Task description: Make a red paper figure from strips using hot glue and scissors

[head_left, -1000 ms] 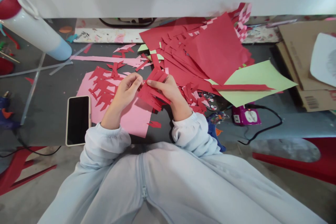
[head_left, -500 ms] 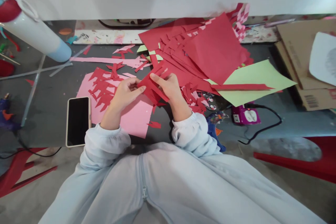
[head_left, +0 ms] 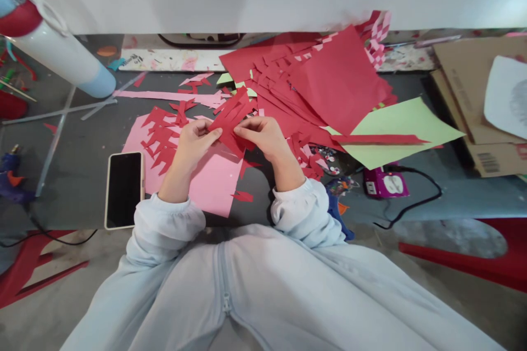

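Note:
A piece of red paper with cut strips [head_left: 231,120] is held up between my two hands, over the table. My left hand [head_left: 195,142] pinches its left edge between thumb and fingers. On the other side, my right hand [head_left: 263,137] pinches its right lower part. Below my left hand lies a pink paper sheet [head_left: 214,192], with several red paper cut-outs [head_left: 158,134] on its upper left. Red paper scraps [head_left: 304,156] are heaped beside my right wrist. Behind my hands spread large red paper sheets [head_left: 333,82].
A phone [head_left: 124,190] lies left of the pink sheet. A bottle [head_left: 69,55] stands at the back left. Blue glue guns [head_left: 16,184] lie at both sides. Light green paper [head_left: 382,129], a purple box with a cord [head_left: 387,182] and cardboard [head_left: 465,93] are at right.
The red paper has turned in my hands, its strips now pointing up and away. My right hand has shifted its pinch lower on it. The view has moved slightly.

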`<state>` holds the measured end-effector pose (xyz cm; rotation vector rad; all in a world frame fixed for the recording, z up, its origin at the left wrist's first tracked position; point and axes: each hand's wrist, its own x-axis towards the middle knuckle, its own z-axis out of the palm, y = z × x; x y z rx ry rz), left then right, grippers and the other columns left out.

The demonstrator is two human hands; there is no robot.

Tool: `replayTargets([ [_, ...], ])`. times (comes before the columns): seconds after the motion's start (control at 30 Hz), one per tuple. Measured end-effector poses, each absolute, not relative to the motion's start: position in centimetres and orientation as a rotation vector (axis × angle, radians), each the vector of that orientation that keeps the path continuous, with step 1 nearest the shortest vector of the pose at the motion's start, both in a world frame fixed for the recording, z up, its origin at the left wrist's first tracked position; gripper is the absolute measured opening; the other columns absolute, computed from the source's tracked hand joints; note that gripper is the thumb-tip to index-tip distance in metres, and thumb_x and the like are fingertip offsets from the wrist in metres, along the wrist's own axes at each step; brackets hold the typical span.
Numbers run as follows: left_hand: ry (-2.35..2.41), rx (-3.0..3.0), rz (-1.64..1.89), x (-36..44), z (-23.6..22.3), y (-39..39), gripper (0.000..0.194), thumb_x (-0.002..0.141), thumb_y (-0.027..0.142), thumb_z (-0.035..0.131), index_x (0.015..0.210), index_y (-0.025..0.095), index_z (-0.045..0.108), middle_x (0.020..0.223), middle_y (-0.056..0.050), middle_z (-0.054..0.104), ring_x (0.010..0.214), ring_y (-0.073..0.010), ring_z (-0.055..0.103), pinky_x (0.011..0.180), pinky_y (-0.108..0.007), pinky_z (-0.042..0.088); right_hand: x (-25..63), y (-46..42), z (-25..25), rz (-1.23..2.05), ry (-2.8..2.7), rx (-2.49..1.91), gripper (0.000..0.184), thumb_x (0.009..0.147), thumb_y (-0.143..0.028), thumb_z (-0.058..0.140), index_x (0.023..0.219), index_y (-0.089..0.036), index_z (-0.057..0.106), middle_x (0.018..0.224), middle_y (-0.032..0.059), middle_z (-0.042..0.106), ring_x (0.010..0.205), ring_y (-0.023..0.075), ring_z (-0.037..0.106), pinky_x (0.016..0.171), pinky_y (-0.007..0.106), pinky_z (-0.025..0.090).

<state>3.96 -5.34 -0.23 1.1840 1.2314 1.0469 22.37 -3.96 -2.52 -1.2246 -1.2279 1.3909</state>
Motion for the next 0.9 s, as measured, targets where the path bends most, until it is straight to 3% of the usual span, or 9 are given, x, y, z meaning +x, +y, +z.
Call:
replayTargets([
  [0.7,1.213,1.118,1.129,3.97,-0.71,-5.22,0.016,0.075,0.021,0.075,0.067,0.019,0.062,0.065,0.003,0.058,0.059,-0.0087,0.055,0.062,-0.024,0.047,22.04,-4.27,-2.49,1.428,-1.266,-1.227,0.026,0.061,-0.041,0.085,0.066,-0.017,0.076,0.069,0.0022,0.072,0.064,0.0144,0.059,0.066,0.030,0.049],
  [0.9,1.193,1.120,1.137,3.90,-0.76,-5.20,0.020,0.076,0.028,0.079,0.068,0.019,0.063,0.064,0.003,0.059,0.060,-0.0091,0.057,0.062,-0.024,0.049,21.94,-4.15,-2.82,1.395,-1.293,-1.228,0.028,0.066,-0.044,0.080,0.069,-0.018,0.073,0.066,0.0006,0.069,0.059,0.0120,0.054,0.061,0.029,0.045],
])
